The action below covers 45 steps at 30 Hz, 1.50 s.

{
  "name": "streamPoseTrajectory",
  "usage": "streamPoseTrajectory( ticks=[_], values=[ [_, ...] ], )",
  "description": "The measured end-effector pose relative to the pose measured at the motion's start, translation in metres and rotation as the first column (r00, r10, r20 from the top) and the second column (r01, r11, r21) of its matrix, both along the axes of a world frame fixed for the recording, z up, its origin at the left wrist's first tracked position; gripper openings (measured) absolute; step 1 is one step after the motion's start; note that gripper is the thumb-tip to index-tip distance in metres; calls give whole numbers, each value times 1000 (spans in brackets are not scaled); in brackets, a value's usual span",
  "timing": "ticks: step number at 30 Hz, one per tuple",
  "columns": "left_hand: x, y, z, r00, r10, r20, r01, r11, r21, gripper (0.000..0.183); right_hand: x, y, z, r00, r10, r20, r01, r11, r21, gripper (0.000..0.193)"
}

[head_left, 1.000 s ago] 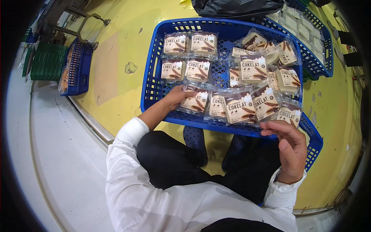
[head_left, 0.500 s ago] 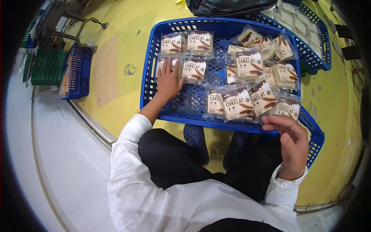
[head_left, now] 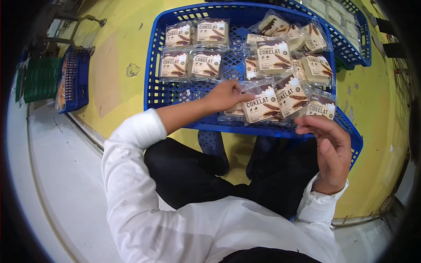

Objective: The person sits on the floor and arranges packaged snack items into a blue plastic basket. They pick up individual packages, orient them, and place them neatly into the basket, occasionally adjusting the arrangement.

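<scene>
Clear-wrapped sandwich bread packs with brown and cream labels lie in a blue plastic crate point(head_left: 151, 94). Four-cornered and flat, some form two tidy rows at its left, among them a near-left pack point(head_left: 174, 65). Others are heaped on the right, including an upper pack point(head_left: 272, 57). My left hand point(head_left: 224, 96) is at the heap's near-left end, fingers curled and thumb against the edge of a front sandwich pack point(head_left: 261, 105); its fingertips are partly hidden. By the crate's near-right corner, my right hand point(head_left: 331, 149) hovers with bent fingers apart from the thumb, holding nothing.
Another blue crate point(head_left: 351, 55) with pale packs stands at the far right. To the left are a small blue basket point(head_left: 79, 81), stacked green crates point(head_left: 41, 79) and a metal-legged frame point(head_left: 81, 19). The yellow floor point(head_left: 118, 57) has worn patches.
My left hand has left the near-left pack of the tidy rows and moved right to the heap's front packs. The right hand stays nearly still. The whole view has shifted slightly.
</scene>
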<state>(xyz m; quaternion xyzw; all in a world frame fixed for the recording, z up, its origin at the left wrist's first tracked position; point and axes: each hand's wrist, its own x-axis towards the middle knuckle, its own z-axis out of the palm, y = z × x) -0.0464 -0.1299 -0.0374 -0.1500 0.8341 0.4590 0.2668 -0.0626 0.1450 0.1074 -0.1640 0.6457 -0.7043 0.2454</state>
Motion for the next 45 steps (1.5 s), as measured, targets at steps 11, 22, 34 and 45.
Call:
streamPoseTrajectory(
  ticks=[11, 22, 34, 45],
  values=[
    [-19, -29, 17, 924, 363, -118, -265, 834, 483, 45, 2, 2, -3, 998, -20, -65, 21, 1000, 17, 57],
    [77, -181, -5, 852, -329, -408, 2, 780, -626, 34, 1, 3, 2, 998, -34, -45, 36, 999, 34, 59],
    [94, -127, -27, 954, -274, -121, 90, 647, -757, 67, 1, 1, 1, 999, -6, -36, 8, 999, 45, 60],
    [96, -125, -43, 971, -239, -5, 154, 640, -753, 81, 3, 2, 2, 999, -11, -43, 12, 1000, 16, 59]
  ],
)
